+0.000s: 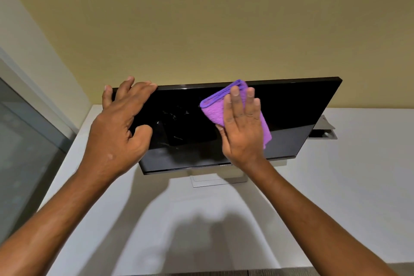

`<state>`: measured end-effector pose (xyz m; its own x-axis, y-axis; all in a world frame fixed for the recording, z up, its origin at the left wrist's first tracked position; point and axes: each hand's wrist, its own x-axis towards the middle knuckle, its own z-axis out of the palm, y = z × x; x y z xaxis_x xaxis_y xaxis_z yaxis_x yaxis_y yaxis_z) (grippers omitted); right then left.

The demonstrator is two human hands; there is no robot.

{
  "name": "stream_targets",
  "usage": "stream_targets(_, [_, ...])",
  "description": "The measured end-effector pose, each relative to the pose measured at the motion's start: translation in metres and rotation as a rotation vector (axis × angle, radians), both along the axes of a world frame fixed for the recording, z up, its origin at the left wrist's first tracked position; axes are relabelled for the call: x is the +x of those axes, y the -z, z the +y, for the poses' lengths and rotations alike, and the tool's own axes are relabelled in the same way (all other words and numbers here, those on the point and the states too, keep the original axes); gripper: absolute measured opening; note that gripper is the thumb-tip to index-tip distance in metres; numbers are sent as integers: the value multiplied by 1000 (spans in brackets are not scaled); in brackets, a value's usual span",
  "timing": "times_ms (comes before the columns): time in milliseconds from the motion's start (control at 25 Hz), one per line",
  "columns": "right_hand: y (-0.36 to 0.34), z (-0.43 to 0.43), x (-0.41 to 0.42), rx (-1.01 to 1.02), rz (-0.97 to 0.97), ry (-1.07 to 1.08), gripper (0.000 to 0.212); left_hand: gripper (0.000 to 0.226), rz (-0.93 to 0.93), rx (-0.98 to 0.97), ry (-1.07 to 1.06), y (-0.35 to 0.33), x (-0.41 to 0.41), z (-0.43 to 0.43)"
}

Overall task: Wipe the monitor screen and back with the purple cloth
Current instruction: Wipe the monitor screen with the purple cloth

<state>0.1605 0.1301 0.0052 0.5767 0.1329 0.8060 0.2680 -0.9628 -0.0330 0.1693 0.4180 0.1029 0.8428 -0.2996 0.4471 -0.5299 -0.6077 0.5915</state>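
Risks, as I judge them:
- Left hand (121, 123) grips the black flat-panel monitor (291, 114) at its 10 o'clock corner, with the fingers (143, 87) hooked over the top edge and the thumb curled onto the glass. It looks like the only brace. If it lets go, a hard push could rock the panel back on its silver stand base (215, 180). The thumb on the glass will likely leave a fresh print.
- Whitish smudges (177, 116) sit between the hands, at 9 o'clock of the cloth. They're easy to miss if strokes stay central.
- The folded purple microfibre cloth (212, 110) is held only by pressure. A fast stroke could let it slide out and drop to the white worktop (336, 208).
- A grey metal fitting (322, 127) sits behind the panel at 3 o'clock. It could snag the cloth during the back wipe. The back isn't visible, so I can't tell its state.

Cloth vs fingers:
- The cloth lies flat on the screen, upper centre, and reaches the top edge at 12 o'clock.
- Right hand (242, 127) lies on top of it, fingers straight and together, pressing rather than pinching.
- The cloth shows at 10–11 o'clock of the fingertips, and a strip shows at 4 o'clock past the little-finger side.
- The thumb tip touches its 7 o'clock edge.
- The screen wipe is under way.
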Motion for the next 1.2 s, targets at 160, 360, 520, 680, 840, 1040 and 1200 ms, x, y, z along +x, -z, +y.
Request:
stream_targets(160, [8, 34, 6, -186, -38, -46, 74, 82, -5, 4, -3, -1, 1, 0])
stream_targets(360, [24, 42, 0, -379, -22, -100, 84, 94, -40, 123, 15, -4, 7, 8])
stream_targets(520, [36, 25, -11, -480, 36, -119, 83, 96, -69, 153, 0, -7, 8, 27])
stream_targets(680, [34, 3, -17, -560, 62, -127, 89, 97, -12, 104, -98, -5, 3, 53])
stream_targets(840, [13, -20, -15, -619, 22, -161, 94, 101, 24, 65, -63, -2, 0, 57])
stream_targets(1040, [-29, -8, 6, -533, -123, -106, 86, 104, 96, -2, -45, -2, -3, 54])
stream_targets(1200, [-44, 33, 19, -492, -181, -123, 83, 104, 124, -36, -21, -2, -2, 55])
